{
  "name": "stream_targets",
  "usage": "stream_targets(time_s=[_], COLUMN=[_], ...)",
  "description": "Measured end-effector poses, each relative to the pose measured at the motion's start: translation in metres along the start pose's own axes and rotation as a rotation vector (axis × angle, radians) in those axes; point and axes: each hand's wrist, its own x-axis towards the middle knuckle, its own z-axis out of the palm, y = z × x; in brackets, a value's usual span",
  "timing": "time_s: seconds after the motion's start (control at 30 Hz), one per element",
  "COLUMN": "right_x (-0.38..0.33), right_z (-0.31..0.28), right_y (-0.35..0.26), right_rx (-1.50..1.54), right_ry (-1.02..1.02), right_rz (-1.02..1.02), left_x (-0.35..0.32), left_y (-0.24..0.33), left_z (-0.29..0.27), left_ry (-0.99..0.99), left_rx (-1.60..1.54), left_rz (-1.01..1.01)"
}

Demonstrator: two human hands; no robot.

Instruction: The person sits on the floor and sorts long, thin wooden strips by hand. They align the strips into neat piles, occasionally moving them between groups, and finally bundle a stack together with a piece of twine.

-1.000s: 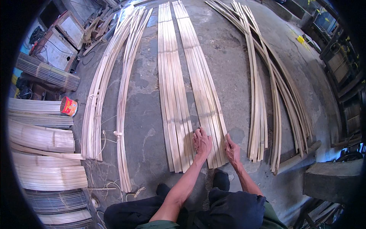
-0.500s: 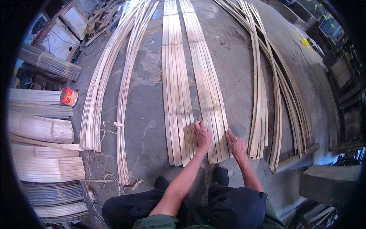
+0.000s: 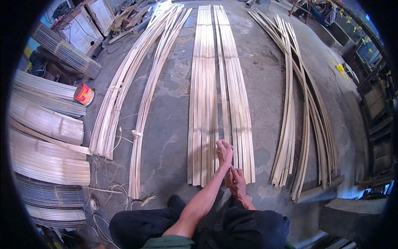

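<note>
Two flat rows of pale bamboo strips lie lengthwise on the floor before me, a left row and a right row. A single bamboo strip runs in the gap between them, apart from the right row along most of its length. My left hand is closed on this strip a little way up from its near end. Just below, my right hand has its fingers curled at the strip's near end, partly covering it. The left wrist crosses close above the right hand.
Tied bundles of strips lie to the left, loose crossing strips to the right. Stacked slat panels and a red tin stand at far left. A grey block sits at lower right.
One strip now lies apart from the right row, in the gap. My right hand has moved left from that row's outer edge to the strip's near end. The head view has shifted slightly.
</note>
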Motion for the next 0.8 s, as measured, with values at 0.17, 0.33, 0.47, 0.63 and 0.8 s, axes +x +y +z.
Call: stream_targets(time_s=[0.17, 0.33, 0.47, 0.63, 0.8], right_x=[-0.002, -0.005, -0.007, -0.013, -0.018], right_z=[-0.005, 0.007, 0.015, 0.021, 0.031], right_y=[0.006, 0.010, 0.010, 0.015, 0.012], right_rx=[0.041, 0.087, 0.106, 0.124, 0.174], right_ry=[0.001, 0.042, 0.004, 0.003, -0.045], right_rz=[0.089, 0.038, 0.058, 0.074, 0.115], left_x=[-0.016, 0.027, 0.055, 0.080, 0.086], left_y=[0.054, 0.063, 0.056, 0.039, 0.011], left_z=[-0.020, -0.069, -0.110, -0.152, -0.178], left_ry=[0.216, 0.307, 0.355, 0.354, 0.362], left_rx=[0.130, 0.215, 0.423, 0.557, 0.578], left_rz=[0.441, 0.455, 0.332, 0.373, 0.493])
